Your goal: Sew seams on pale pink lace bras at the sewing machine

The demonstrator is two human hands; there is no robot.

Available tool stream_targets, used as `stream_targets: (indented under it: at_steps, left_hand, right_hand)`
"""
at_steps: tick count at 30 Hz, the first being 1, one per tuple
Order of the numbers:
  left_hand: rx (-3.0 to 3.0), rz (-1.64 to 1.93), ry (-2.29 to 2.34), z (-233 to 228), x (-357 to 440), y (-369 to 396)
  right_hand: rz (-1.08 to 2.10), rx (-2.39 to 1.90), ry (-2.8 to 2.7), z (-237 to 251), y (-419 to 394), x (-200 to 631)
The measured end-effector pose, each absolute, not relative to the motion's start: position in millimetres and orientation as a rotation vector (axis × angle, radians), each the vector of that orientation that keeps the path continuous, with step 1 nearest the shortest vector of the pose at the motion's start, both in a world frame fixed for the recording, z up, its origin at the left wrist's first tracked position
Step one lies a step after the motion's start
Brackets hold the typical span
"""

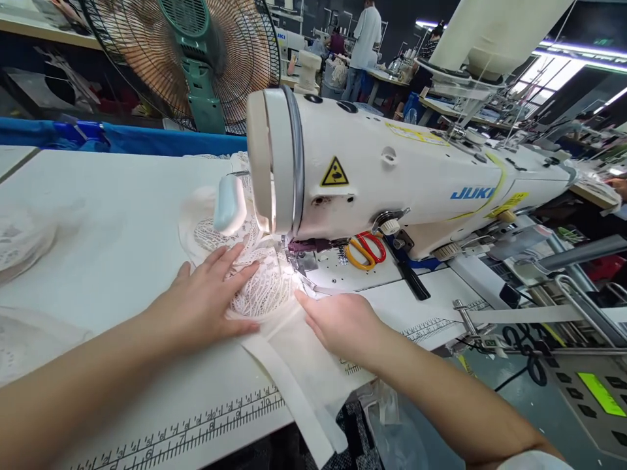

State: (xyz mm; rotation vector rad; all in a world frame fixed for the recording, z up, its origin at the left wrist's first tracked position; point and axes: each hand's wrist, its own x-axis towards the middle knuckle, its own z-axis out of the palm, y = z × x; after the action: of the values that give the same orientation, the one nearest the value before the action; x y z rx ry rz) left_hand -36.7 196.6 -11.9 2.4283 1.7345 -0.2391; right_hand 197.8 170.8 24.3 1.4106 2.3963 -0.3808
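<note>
White lace fabric [264, 294] lies under the needle area of a white sewing machine [372, 170]. My left hand [208, 294] rests flat on the lace with its fingers spread. Close to the presser foot [294, 258], my right hand [343, 320] is closed, its fingertips gripping the fabric's edge; the fingers underneath are hidden. From between the hands, a plain white strip [294, 398] hangs over the table's front edge beside a sheer piece of the fabric. A lamp lights the stitching spot.
Scissors with orange and red handles [365, 251] lie behind the needle. More lace pieces [24, 238] are on the left of the white table [112, 196]. A green fan [196, 72] stands behind. A ruler scale [210, 421] runs along the front. People work in the background.
</note>
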Motion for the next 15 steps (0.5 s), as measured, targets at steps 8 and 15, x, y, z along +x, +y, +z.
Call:
stream_targets:
  at_steps: [8,15]
  left_hand:
    - [2.384,-0.323,1.720,-3.0,-41.7,225.8]
    - [2.453,-0.383,1.675,12.6,-37.5,241.8]
  right_hand:
    - [-0.410,1.432,2.238,31.9,187.9,183.0]
    - [-0.402,1.434,2.186,37.5,193.2,169.5]
